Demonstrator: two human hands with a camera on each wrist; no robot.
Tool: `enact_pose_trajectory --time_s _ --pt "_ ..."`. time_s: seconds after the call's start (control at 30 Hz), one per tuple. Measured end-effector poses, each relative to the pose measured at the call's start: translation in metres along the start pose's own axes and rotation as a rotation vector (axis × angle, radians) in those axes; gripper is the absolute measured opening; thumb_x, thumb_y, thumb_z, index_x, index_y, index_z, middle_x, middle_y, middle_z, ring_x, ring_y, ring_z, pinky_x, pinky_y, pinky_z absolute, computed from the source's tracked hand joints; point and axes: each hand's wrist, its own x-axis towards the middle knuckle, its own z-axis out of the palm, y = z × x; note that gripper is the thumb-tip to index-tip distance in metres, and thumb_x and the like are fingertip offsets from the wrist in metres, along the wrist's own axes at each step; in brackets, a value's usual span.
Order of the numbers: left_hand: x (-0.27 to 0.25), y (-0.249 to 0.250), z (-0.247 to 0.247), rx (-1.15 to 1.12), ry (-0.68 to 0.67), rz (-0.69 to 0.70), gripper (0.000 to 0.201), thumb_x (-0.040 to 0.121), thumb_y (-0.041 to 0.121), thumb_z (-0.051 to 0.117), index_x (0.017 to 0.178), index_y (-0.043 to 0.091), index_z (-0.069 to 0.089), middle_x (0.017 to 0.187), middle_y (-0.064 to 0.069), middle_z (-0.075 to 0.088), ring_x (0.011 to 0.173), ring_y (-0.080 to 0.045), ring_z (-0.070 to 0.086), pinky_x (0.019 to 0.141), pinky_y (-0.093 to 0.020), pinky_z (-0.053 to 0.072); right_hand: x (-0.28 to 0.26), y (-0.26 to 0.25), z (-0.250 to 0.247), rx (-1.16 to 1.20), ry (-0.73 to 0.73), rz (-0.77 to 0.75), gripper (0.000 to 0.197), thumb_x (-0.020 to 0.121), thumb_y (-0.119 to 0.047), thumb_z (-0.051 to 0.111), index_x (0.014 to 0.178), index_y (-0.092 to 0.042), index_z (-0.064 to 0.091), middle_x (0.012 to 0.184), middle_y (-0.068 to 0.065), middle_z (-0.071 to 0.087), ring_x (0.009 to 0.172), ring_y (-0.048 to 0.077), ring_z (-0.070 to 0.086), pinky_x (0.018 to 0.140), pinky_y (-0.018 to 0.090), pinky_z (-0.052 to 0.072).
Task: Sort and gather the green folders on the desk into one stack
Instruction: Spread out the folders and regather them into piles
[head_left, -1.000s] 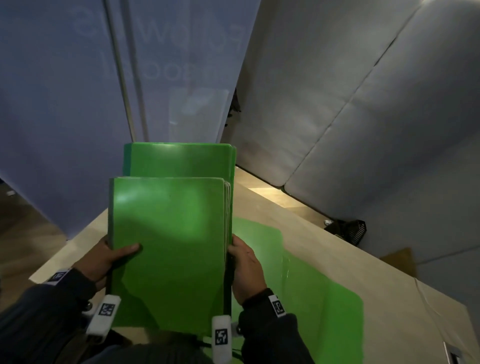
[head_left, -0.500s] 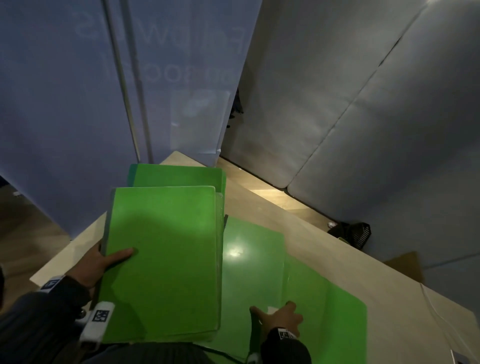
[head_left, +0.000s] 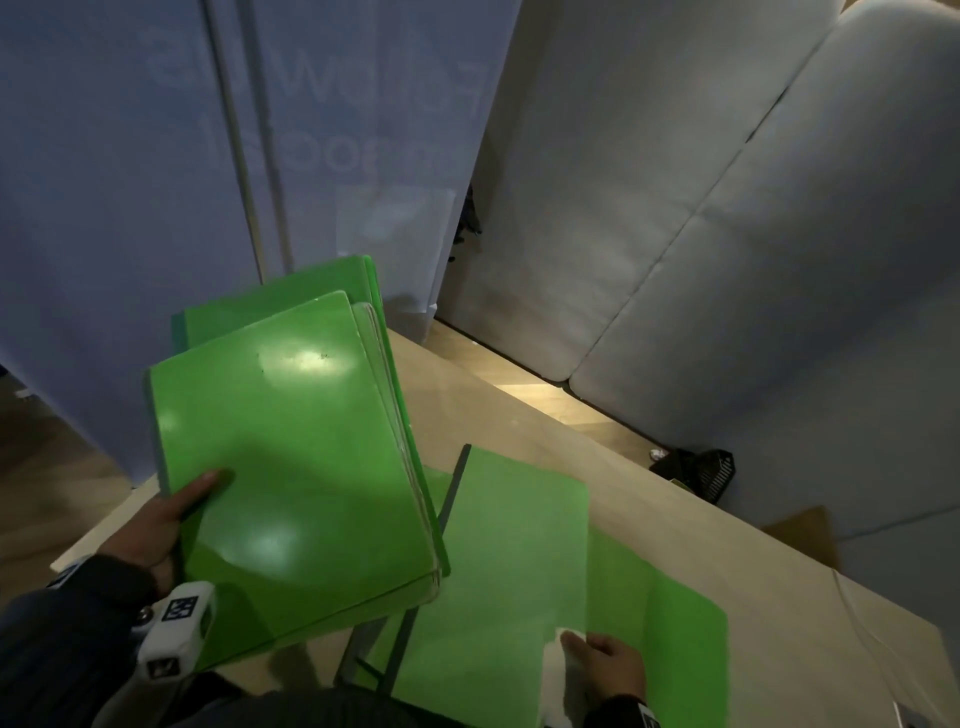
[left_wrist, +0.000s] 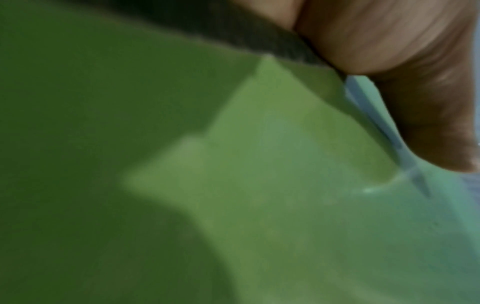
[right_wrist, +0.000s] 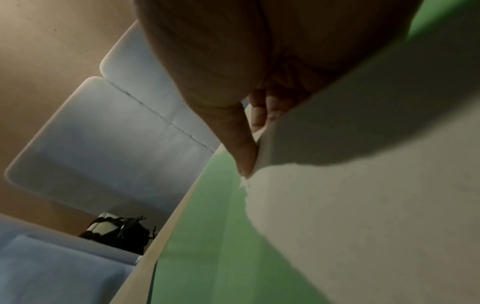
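In the head view, a light wooden desk (head_left: 597, 467) runs from the lower left toward the right edge, and everything else sits relative to it. Above the desk's left end, the person's left hand (head_left: 156, 525) holds a tilted stack of glossy green plastic folders (head_left: 291, 457) clear of the surface, thumb pressed flat on the top cover and the remaining fingers hidden beneath the stack. A second, slightly larger green folder (head_left: 275, 301) in the same bundle juts out behind the top one, toward the desk's far edge. Lying flat on the desk, toward its near edge and to the right of the lifted stack, is a matte green folder with a dark spine (head_left: 509, 566), and another green sheet-like folder (head_left: 670, 649) lies partly under it, further right. The right hand (head_left: 605, 662) rests at the near edge of these flat folders, fingers bent around a white sheet of paper (head_left: 563, 670). On the floor beyond the desk's far side lies a black mesh object (head_left: 696, 473), next to large grey padded panels (head_left: 727, 234).

In the left wrist view, blurred green folder surface (left_wrist: 207, 185) fills the frame, with the thumb (left_wrist: 415, 82) pressing on its edge.

In the right wrist view, the fingers (right_wrist: 244, 148) pinch the edge of the white paper (right_wrist: 363, 185) over the green folder (right_wrist: 207, 236) on the desk.
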Motion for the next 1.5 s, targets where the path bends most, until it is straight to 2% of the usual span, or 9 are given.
enact_pose_trajectory --time_s 0.2,0.53,0.67,0.93,1.03,1.1,1.2,1.37,1.5 --pt "-0.007 0.002 0.007 -0.025 -0.006 -0.073 0.045 0.1 0.034 0.047 0.081 0.009 0.079 0.069 -0.013 0.077 0.056 -0.028 0.074 0.048 -0.048 0.06 -0.013 -0.01 -0.024 0.025 0.102 -0.182 0.021 0.088 -0.004 0.071 0.104 -0.002 0.058 0.117 0.027 0.063 0.099 0.031 0.057 0.089 0.038 0.043" --pt "-0.015 -0.018 0.017 -0.044 -0.116 -0.201 0.057 0.102 0.033 0.042 0.069 0.009 0.082 0.076 -0.019 0.077 0.062 -0.033 0.075 0.052 -0.056 0.059 -0.106 -0.102 -0.033 0.014 0.093 -0.753 0.014 0.096 -0.024 0.057 0.106 -0.031 0.052 0.075 0.009 0.071 0.066 0.029 0.068 0.058 0.049 0.06" --pt "-0.016 -0.026 0.026 -0.062 -0.189 -0.22 0.059 0.103 0.032 0.039 0.071 0.007 0.082 0.078 -0.02 0.077 0.064 -0.034 0.075 0.052 -0.054 0.06 -0.156 -0.138 -0.016 0.111 -0.138 -0.903 0.022 0.097 -0.019 0.058 0.114 -0.032 0.054 0.08 0.009 0.071 0.067 0.022 0.068 0.056 0.033 0.06" --pt "-0.017 -0.016 0.024 -0.025 -0.193 -0.179 0.058 0.103 0.026 0.039 0.068 0.007 0.081 0.073 -0.018 0.077 0.06 -0.03 0.075 0.048 -0.048 0.06 -0.175 -0.146 0.027 0.262 -0.543 -0.769 0.021 0.102 -0.024 0.049 0.113 -0.039 0.059 0.094 0.008 0.067 0.083 0.013 0.066 0.069 0.026 0.054" --pt "-0.012 -0.012 0.021 -0.009 -0.14 -0.093 0.034 0.102 0.019 0.044 0.1 0.003 0.074 0.076 -0.017 0.077 0.063 -0.031 0.075 0.051 -0.047 0.06 -0.171 -0.143 0.041 0.132 -0.652 -0.738 0.05 0.094 -0.06 0.049 0.138 -0.038 0.042 0.132 -0.008 0.061 0.12 0.009 0.059 0.096 0.034 0.053" --pt "-0.006 -0.01 0.019 -0.009 -0.129 0.004 0.03 0.097 0.012 0.049 0.123 -0.001 0.06 0.079 -0.016 0.078 0.066 -0.031 0.076 0.054 -0.048 0.061 -0.17 -0.144 0.046 0.089 -0.714 -0.758 0.066 0.083 -0.059 0.067 0.138 -0.038 0.038 0.126 -0.023 0.063 0.118 0.001 0.061 0.097 0.027 0.053" --pt "0.002 -0.007 0.022 0.046 -0.165 0.188 0.066 0.078 0.005 0.064 0.141 -0.001 0.045 0.095 -0.022 0.075 0.069 -0.028 0.076 0.058 -0.044 0.062 -0.157 -0.143 0.051 -0.022 -0.601 -0.802 0.055 0.083 -0.022 0.078 0.123 -0.031 0.042 0.119 -0.013 0.068 0.106 -0.001 0.067 0.09 0.027 0.058" --pt "-0.006 -0.002 0.061 0.306 -0.265 0.357 0.099 0.015 0.047 0.1 0.102 0.009 0.07 0.093 -0.009 0.079 0.077 -0.02 0.077 0.061 -0.028 0.061 -0.129 -0.13 0.046 0.093 -0.474 -0.741 0.052 0.088 0.001 0.066 0.12 -0.035 0.046 0.123 -0.008 0.067 0.111 0.003 0.066 0.094 0.034 0.058" --pt "-0.016 -0.009 0.099 0.422 -0.5 0.355 0.092 0.027 0.051 0.097 0.105 0.012 0.067 0.095 0.006 0.08 0.09 -0.012 0.075 0.072 -0.022 0.059 -0.109 -0.108 0.035 0.131 -0.3 -0.72 0.062 0.09 0.001 0.063 0.137 -0.034 0.044 0.126 -0.018 0.062 0.114 -0.004 0.06 0.097 0.025 0.052"
